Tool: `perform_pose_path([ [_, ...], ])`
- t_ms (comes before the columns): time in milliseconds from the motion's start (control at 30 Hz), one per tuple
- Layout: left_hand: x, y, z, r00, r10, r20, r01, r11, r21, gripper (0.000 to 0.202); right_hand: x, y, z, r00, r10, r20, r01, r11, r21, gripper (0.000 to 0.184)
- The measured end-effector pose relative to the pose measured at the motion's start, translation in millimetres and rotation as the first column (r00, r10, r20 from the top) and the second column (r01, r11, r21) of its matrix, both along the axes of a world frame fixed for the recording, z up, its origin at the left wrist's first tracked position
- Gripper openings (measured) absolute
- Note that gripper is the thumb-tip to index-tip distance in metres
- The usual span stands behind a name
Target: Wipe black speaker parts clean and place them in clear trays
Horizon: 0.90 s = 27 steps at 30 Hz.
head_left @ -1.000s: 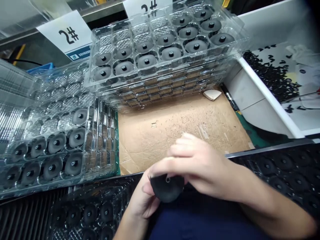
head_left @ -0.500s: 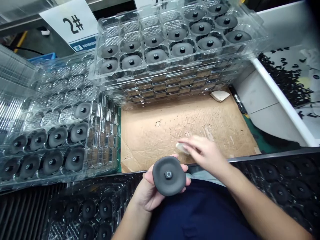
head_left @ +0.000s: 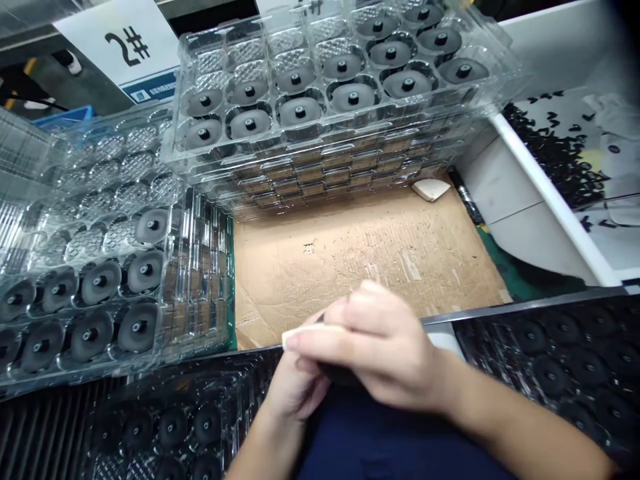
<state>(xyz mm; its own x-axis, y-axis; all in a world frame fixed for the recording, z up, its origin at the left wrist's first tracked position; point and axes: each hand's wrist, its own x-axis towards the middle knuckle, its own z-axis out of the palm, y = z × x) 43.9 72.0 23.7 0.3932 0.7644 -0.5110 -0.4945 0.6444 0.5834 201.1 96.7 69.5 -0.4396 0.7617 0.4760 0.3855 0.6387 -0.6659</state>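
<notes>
My left hand [head_left: 295, 390] sits low at the middle, cupped around a dark grey round disc part [head_left: 336, 377] that is almost wholly hidden. My right hand [head_left: 373, 350] lies over that part with its fingers closed, pinching a small white block [head_left: 303, 333] that sticks out to the left. Both hands hover above the near edge of a brown cardboard sheet [head_left: 350, 247] and over my dark blue lap.
Clear blister trays [head_left: 330, 100] of grey disc parts are stacked at the back, more [head_left: 95, 267] at the left. Black trays [head_left: 550, 353] holding dark parts lie near right and near left [head_left: 165, 427]. A white bin [head_left: 560, 160] of small black pieces stands at right. A "2#" sign [head_left: 125, 47] is behind.
My right hand came back from the cardboard with the white block and now covers the disc, which showed fully in my left hand half a second ago.
</notes>
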Motion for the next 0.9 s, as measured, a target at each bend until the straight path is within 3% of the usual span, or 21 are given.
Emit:
perform_pose_path([
  [67, -2.3, -0.5, -0.5, 0.998, 0.057, 0.005, -0.057, 0.998, 0.009, 0.056, 6.3, 3.8, -9.1, 0.994, -0.081, 0.074, 0.087, 0.992, -0.093, 0.028],
  [167, -8.2, 0.9, 0.9, 0.993, 0.119, 0.013, -0.119, 0.993, -0.018, 0.062, 17.6, 1.4, -41.7, 0.957, -0.269, 0.106, 0.288, 0.910, -0.298, 0.023],
  [267, -10.5, 4.0, 2.7, 0.987, 0.152, -0.044, -0.154, 0.987, -0.048, 0.062, 18.6, -8.7, -82.3, 0.947, -0.312, 0.080, 0.313, 0.834, -0.455, 0.023],
  [333, -8.3, 5.6, 3.1, 0.985, 0.156, -0.073, -0.161, 0.985, -0.065, 0.066, 16.2, -13.5, -98.1, 0.952, -0.293, 0.084, 0.296, 0.824, -0.483, 0.020],
  [367, -6.2, 6.1, 3.1, 0.984, 0.160, -0.085, -0.166, 0.984, -0.071, 0.067, 15.2, -14.2, -98.8, 0.951, -0.298, 0.084, 0.300, 0.821, -0.485, 0.018],
  [433, -0.5, 6.3, 3.1, 0.981, 0.167, -0.095, -0.175, 0.982, -0.076, 0.066, 13.0, -12.7, -84.0, 0.932, -0.354, 0.074, 0.343, 0.803, -0.487, 0.019],
  [533, 8.6, 5.1, 4.7, 0.980, 0.194, -0.053, -0.196, 0.980, -0.038, 0.059, 3.3, -8.7, -36.9, 0.873, -0.487, -0.004, 0.440, 0.792, -0.424, 0.023],
  [567, 10.5, 4.5, 5.7, 0.979, 0.204, -0.031, -0.204, 0.979, -0.020, 0.056, -2.0, -8.5, -21.6, 0.871, -0.485, -0.078, 0.428, 0.828, -0.361, 0.023],
  [633, 10.6, 3.2, 7.8, 0.974, 0.225, -0.007, -0.225, 0.974, 0.005, 0.048, -11.5, -10.2, -0.5, 0.936, -0.306, -0.172, 0.272, 0.942, -0.195, 0.022],
  [667, 8.5, 2.7, 8.4, 0.972, 0.234, -0.012, -0.234, 0.972, 0.008, 0.046, -13.9, -11.8, 4.1, 0.965, -0.198, -0.170, 0.172, 0.972, -0.158, 0.022],
  [733, 0.9, 2.3, 8.3, 0.968, 0.248, -0.033, -0.248, 0.969, 0.000, 0.049, -11.1, -14.7, 2.5, 0.993, -0.046, -0.106, 0.021, 0.975, -0.220, 0.021],
  [767, -3.9, 2.3, 7.6, 0.967, 0.253, -0.041, -0.253, 0.967, -0.005, 0.051, -6.2, -15.7, -2.6, 0.997, -0.030, -0.068, 0.008, 0.955, -0.295, 0.021],
  [833, -12.3, 2.4, 5.8, 0.967, 0.253, -0.037, -0.254, 0.967, -0.020, 0.050, 6.8, -16.3, -18.5, 0.992, -0.122, -0.014, 0.105, 0.904, -0.415, 0.021],
  [900, -16.3, 2.5, 4.5, 0.968, 0.253, 0.002, -0.252, 0.967, -0.026, 0.049, 18.0, -15.8, -38.8, 0.947, -0.321, 0.007, 0.284, 0.826, -0.487, 0.022],
])
